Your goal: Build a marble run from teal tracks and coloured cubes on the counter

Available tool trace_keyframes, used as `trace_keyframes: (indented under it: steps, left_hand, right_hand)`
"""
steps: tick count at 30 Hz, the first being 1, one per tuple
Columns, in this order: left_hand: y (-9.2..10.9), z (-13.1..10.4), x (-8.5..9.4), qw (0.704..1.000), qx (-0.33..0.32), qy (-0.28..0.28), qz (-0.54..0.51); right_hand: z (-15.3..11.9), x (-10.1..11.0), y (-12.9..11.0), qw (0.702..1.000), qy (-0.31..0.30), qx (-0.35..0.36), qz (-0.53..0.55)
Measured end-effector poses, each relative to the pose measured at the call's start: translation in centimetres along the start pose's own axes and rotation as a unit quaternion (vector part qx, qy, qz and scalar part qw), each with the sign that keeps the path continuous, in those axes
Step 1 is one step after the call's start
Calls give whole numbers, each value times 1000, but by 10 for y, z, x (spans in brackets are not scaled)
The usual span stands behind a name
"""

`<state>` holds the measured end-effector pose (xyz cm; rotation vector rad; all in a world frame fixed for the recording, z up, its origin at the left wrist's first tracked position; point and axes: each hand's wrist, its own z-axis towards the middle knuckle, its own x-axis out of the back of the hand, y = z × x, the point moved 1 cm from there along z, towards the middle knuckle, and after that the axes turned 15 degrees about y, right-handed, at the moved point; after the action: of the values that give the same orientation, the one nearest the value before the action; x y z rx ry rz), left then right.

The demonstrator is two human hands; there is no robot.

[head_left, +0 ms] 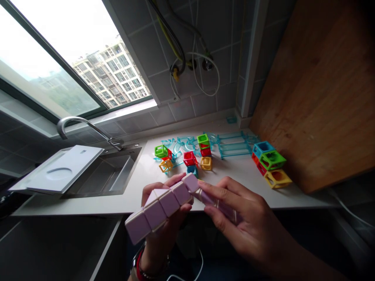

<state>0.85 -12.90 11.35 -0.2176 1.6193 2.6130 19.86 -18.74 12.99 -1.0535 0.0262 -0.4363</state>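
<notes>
A chain of pale pink blocks (166, 208) with light edges is held in front of me, just over the counter's front edge. It bends at a cube in the middle. My left hand (166, 230) is closed around the left stretch from behind and below, its fingers partly hidden by the blocks. My right hand (246, 214) pinches the right stretch between thumb and fingers, close to the bend. Just beyond the hands, a red open-frame cube (190, 159) rests with a blue open-frame cube (192, 170). A yellow open-frame cube (206, 163) stands near them.
More colored frame cubes (272, 160) are stacked at the right, beside a leaning wooden board (319, 93). Clear blue plastic pieces (234, 144) lie toward the wall. At left are a sink (129, 171), a faucet (88, 123) and a white panel (63, 168) over the sink.
</notes>
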Motion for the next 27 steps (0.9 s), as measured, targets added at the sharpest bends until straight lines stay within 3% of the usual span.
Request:
trace_keyframes:
  steps: [4,9,16,22,27]
  left_hand:
    - [-8,0,6,998,63,23,-10]
    - [-18,1,15,991,125,-20,-35]
    - [-12,12,13,991,72,-109,-6]
    - [5,12,9,990,65,-126,9]
    - [7,11,8,990,66,-125,27]
  right_hand:
    - [6,4,0,1000,0,-20,-18]
    - [6,3,0,998,-49,-44,-1]
    - [6,2,-1,991,-93,-90,14]
    - [9,2,2,986,-120,-116,21]
    - [15,4,7,979,-142,-122,78]
